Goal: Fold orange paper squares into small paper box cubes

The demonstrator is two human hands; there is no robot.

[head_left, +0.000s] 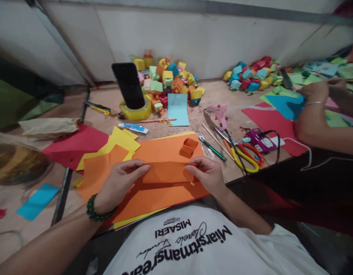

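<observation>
White shirt (pixel 193 244) foremost, left hand (pixel 120 180) and right hand (pixel 210 175) pinch an orange strip (pixel 167 173) between fingers (pixel 140 173); uneven tugging could crease it.

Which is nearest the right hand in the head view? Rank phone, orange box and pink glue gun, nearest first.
1. Orange box: just beyond, slightly left.
2. Pink glue gun: farther back, slightly right.
3. Phone: farthest, back left.

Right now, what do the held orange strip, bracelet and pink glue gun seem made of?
Orange strip: probably matte paper, thin and glare-free.
Bracelet: round, glossy-looking beads; glass or stone, unclear.
Pink glue gun: likely plastic, smooth and moulded.
</observation>
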